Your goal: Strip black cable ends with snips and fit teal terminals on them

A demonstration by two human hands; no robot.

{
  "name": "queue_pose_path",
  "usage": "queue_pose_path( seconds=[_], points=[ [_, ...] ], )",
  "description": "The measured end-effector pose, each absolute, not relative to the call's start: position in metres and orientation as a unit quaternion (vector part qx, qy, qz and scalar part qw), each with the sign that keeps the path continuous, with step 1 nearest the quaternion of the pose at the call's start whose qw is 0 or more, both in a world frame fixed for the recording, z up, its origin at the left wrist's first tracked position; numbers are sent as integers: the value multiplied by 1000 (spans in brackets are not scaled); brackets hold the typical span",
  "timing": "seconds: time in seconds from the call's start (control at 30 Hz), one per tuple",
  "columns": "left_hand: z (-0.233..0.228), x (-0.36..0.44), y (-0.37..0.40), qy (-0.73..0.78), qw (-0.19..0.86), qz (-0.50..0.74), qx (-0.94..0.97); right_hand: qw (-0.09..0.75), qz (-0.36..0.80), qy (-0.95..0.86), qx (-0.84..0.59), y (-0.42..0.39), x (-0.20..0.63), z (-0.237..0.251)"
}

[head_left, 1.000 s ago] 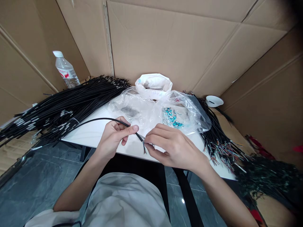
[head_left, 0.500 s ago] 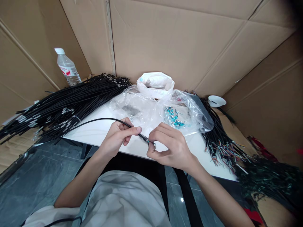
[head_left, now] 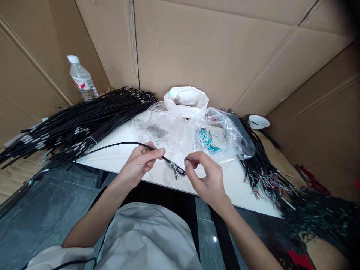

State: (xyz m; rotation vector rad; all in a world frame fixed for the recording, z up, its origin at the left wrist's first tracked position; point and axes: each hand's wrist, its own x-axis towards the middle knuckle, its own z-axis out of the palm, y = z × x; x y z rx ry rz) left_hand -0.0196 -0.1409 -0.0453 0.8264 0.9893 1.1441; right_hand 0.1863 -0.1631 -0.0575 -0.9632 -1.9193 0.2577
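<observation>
My left hand (head_left: pixel 137 165) is closed around a black cable (head_left: pixel 120 143), thumb and fingers pinching it near its end. At that end a slim black frame with an oblong opening (head_left: pixel 180 170) points down to the right. Several thin coloured wires (head_left: pixel 176 174) hang out of its upper part. Just right of the frame and apart from it, my right hand (head_left: pixel 207 176) has thumb and index finger curled together at the tips. Whether something small sits between those fingertips I cannot make out.
Black cables (head_left: pixel 107 108) lie piled at left by a water bottle (head_left: pixel 83 80). Behind the hands are clear plastic bags (head_left: pixel 236 138) with small teal-and-metal parts (head_left: pixel 207 139) and a white bag (head_left: pixel 185 108). Cables with bare coloured ends (head_left: pixel 264 180) and a white bowl (head_left: pixel 258 122) are at right.
My right hand has come off the cable's end and moved a little to the right, uncovering the black frame and the coloured wires. My left hand keeps its hold on the cable.
</observation>
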Motion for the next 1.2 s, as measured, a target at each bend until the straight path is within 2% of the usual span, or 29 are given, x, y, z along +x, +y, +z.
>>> queue_pose_path(
  seconds=[0.23,0.4,0.53,0.63,0.77,0.83,0.93,1.07,1.2],
  points=[
    [-43,-22,-139,414,642,531,368,183,-30,-835,-518,-167,184,-107],
    [-37,-18,-137,401,640,551,355,103,-69,-812,-571,-159,173,-125],
    [-33,-18,-138,401,630,567,347,111,-27,-801,-588,-151,173,-126],
    [-35,-20,-139,402,615,572,366,141,64,-794,-588,-154,182,-121],
    [-41,-23,-140,421,583,571,397,253,319,-707,-579,-169,206,-108],
    [-43,-23,-140,428,574,570,404,315,458,-639,-532,-179,217,-96],
    [-45,-22,-142,425,569,571,412,372,593,-554,-450,-192,228,-75],
    [-44,-16,-143,426,558,567,430,395,676,-477,-399,-207,229,-51],
    [-43,-15,-144,437,540,562,448,401,667,-462,-425,-214,224,-39]
  ],
)
